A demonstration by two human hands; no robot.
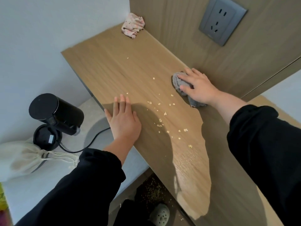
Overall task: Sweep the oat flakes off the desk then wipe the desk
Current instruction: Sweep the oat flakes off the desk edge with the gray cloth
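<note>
The wooden desk point(130, 70) is seen from above. Small oat flakes point(164, 113) are scattered over the middle of the desk, between the two hands, and a few lie alone farther along the desk top. A crumpled grey cloth point(176, 82) is pressed onto the desk at its back edge, where the desk meets the wooden wall panel. The cloth is held by the right hand point(197, 86), with the fingers and thumb bent over it. The left hand point(123, 121) is laid flat on the front edge of the desk, with its fingers straight and close together, and nothing is held in it. Black sleeves are worn on both arms. A pink spotted cloth point(133, 25) is bunched up at the far end of the desk, in the corner. A grey wall socket point(222, 20) is set in the panel above the desk. A black electric kettle point(55, 111) and its round base point(46, 136) are seen on a lower grey top beside the desk, with a white drawstring bag point(21, 159) next to them. More oat flakes point(153, 191) are spread on the floor below the desk's front edge, near a grey shoe point(160, 214).
</note>
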